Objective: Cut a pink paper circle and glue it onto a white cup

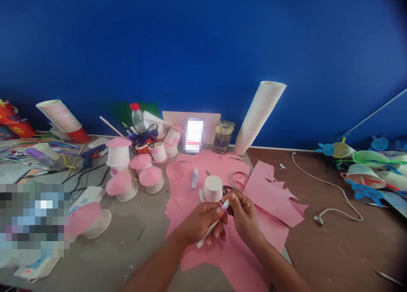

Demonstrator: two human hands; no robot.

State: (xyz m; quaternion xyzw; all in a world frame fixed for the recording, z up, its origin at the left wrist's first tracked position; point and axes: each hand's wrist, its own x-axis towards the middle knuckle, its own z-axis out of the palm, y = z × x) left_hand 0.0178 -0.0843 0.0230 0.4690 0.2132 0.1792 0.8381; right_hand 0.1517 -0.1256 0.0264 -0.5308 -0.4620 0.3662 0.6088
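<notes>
My left hand [206, 222] is closed around a slim white marker pen [208, 234] with a pinkish band, tilted up to the right. At its upper end, my right hand [243, 215] pinches the tip or cap between thumb and fingers. Just beyond the hands an upside-down white paper cup [213, 188] stands on sheets of pink paper [187, 198]. Behind the cup lie scissors [227, 189], partly hidden. A glue stick [194, 179] is to the left of the cup, and a tape ring [240, 181] lies to the right.
Several cups with pink paper discs [151, 176] stand at the left. A tall stack of paper cups [260, 116] leans by the blue wall, beside a glass jar [223, 137] and a lit phone [194, 135]. A white cable [345, 194] and decorated cups [365, 176] lie at the right.
</notes>
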